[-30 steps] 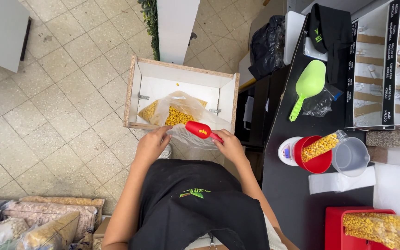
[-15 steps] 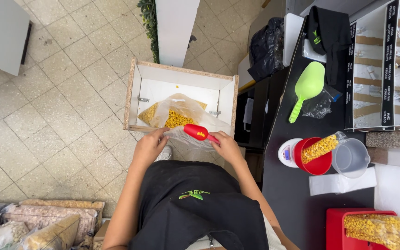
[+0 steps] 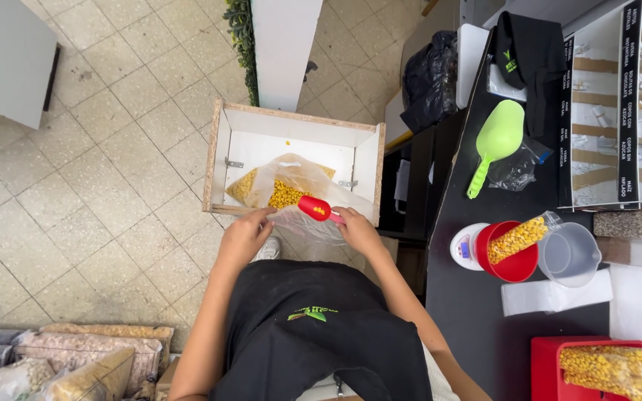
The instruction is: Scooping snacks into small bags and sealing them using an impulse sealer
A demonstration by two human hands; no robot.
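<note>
Few yellow kernels sit in the small red scoop (image 3: 314,209).

scoop (image 3: 313,207): red, a few yellow kernels in it
bag (image 3: 291,186): clear plastic, yellow kernels inside
box (image 3: 291,137): white inside, raw tan edges
floor (image 3: 98,148): beige mottled tiles, grey joints
apron (image 3: 321,349): black, small green emblem
worktop (image 3: 477,327): black
big scoop (image 3: 493,141): lime green
bowl (image 3: 514,263): red, yellow kernels
jug (image 3: 570,254): clear grey
tray (image 3: 551,356): red
</note>
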